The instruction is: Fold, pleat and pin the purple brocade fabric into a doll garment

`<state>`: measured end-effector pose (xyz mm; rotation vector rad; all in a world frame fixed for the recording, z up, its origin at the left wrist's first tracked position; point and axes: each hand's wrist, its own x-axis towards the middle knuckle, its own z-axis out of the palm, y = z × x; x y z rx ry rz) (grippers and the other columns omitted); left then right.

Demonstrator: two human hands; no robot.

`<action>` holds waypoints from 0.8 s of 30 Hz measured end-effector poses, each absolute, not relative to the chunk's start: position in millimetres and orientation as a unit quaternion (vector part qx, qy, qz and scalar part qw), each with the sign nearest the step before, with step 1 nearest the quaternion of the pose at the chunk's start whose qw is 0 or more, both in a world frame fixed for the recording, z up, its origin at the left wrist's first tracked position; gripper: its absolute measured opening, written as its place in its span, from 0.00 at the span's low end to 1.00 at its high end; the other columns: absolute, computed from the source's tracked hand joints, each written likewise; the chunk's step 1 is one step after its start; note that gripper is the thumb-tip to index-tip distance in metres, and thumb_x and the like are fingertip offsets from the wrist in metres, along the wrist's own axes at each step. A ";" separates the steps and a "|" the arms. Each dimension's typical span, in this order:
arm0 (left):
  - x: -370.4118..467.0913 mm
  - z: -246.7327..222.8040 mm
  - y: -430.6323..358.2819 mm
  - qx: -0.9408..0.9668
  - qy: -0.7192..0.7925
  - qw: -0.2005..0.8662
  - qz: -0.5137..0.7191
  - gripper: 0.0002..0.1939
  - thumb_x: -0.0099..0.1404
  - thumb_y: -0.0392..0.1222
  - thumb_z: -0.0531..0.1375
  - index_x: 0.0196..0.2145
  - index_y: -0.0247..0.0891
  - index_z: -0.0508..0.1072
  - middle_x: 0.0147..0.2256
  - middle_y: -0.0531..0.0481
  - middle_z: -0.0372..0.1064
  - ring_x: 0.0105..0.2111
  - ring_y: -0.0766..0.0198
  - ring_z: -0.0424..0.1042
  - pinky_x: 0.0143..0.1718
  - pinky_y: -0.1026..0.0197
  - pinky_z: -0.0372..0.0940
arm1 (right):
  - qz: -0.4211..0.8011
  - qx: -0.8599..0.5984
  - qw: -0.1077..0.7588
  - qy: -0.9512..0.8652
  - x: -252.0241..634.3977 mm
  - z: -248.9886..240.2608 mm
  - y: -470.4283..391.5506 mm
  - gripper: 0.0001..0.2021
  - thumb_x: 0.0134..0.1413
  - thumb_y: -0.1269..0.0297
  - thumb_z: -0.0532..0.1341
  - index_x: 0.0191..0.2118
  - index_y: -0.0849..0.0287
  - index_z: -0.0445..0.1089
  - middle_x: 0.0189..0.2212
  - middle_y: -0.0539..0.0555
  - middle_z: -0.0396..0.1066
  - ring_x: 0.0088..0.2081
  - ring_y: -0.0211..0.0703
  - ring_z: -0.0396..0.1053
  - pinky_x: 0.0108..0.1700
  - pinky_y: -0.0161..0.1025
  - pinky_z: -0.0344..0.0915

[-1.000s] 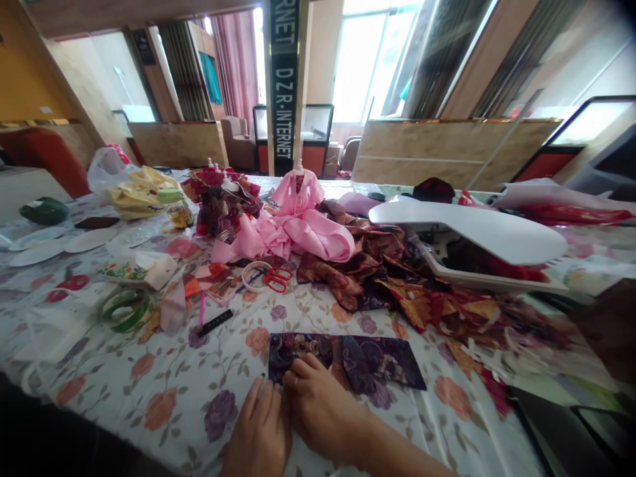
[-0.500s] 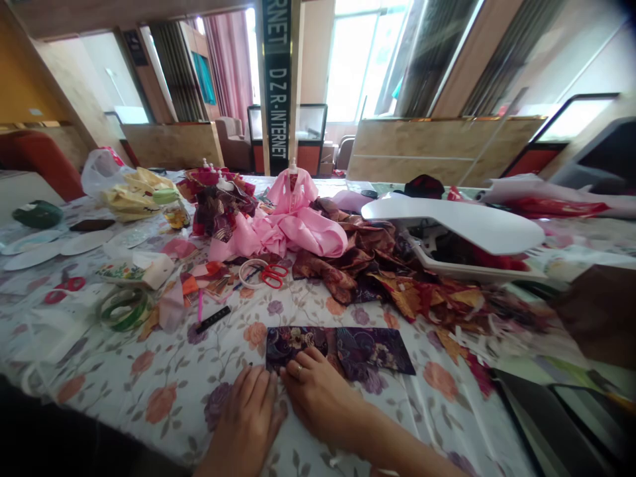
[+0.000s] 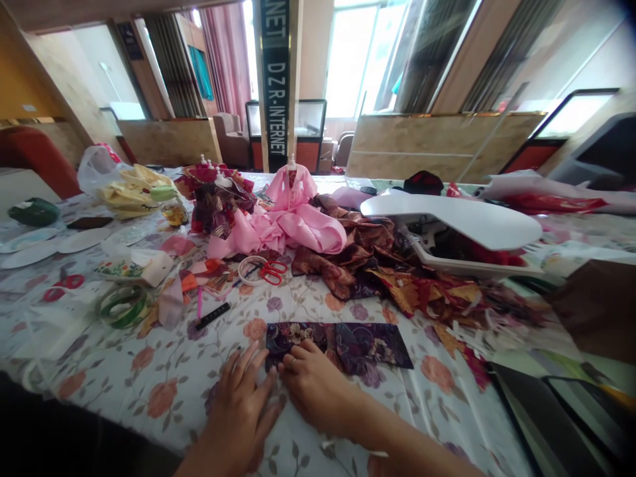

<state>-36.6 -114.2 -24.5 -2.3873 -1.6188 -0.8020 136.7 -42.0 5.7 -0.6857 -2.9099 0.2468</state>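
My left hand (image 3: 239, 404) has just spread its fingers beside the dark floral cloth (image 3: 377, 344), empty as far as I see; my right hand (image 3: 314, 387) stays bent over its near edge, so steadying seems the right's job (whether it pinches, I cannot tell). The cloth lies on the flowered tablecloth (image 3: 183, 371). Ahead, a black sign (image 3: 275, 99) reads "DZR-INTERNET".

On my remote feed I count one left hand (image 3: 238, 401), one right hand (image 3: 318, 389), two pairs of red-handled scissors (image 3: 273, 271), one white ring (image 3: 241, 270), one pink stick (image 3: 199, 303), one black strip (image 3: 212, 317); whether the dark floral cloth (image 3: 375, 346) is one piece or two, I can't tell.
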 end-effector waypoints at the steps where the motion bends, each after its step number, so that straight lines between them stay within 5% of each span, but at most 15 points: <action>1: -38.9 -26.2 -115.5 -0.795 -0.540 0.072 -0.266 0.15 0.65 0.42 0.54 0.47 0.43 0.74 0.53 0.44 0.66 0.58 0.49 0.57 0.58 0.44 0.52 | 0.091 -0.235 0.076 -0.965 139.4 5.3 -42.7 0.06 0.56 0.69 0.55 0.35 0.62 0.70 0.33 0.55 0.70 0.34 0.42 0.60 0.42 0.43 0.54; 6: -50.2 -29.4 -117.7 -0.796 -0.544 0.060 -0.257 0.15 0.63 0.43 0.57 0.48 0.46 0.74 0.56 0.43 0.62 0.59 0.47 0.53 0.59 0.38 0.46 | 0.140 -0.256 0.101 -0.951 149.3 3.8 -40.6 0.09 0.56 0.69 0.55 0.40 0.60 0.70 0.34 0.54 0.70 0.37 0.43 0.62 0.43 0.42 0.54; 16: -65.2 -23.7 -108.8 -0.843 -0.505 0.038 -0.183 0.17 0.63 0.43 0.57 0.50 0.46 0.71 0.56 0.43 0.60 0.59 0.47 0.52 0.58 0.40 0.50 | 0.127 -0.217 0.093 -0.963 138.9 -5.1 -33.6 0.06 0.55 0.67 0.56 0.32 0.61 0.69 0.30 0.53 0.69 0.35 0.42 0.62 0.43 0.43 0.52; 24: -64.4 -23.4 -106.0 -0.825 -0.508 0.020 -0.245 0.15 0.62 0.44 0.59 0.46 0.46 0.74 0.53 0.45 0.64 0.59 0.49 0.54 0.60 0.43 0.45 | 0.110 -0.219 0.109 -0.963 142.7 -4.5 -36.3 0.08 0.56 0.69 0.55 0.37 0.62 0.70 0.31 0.54 0.70 0.34 0.44 0.62 0.41 0.43 0.53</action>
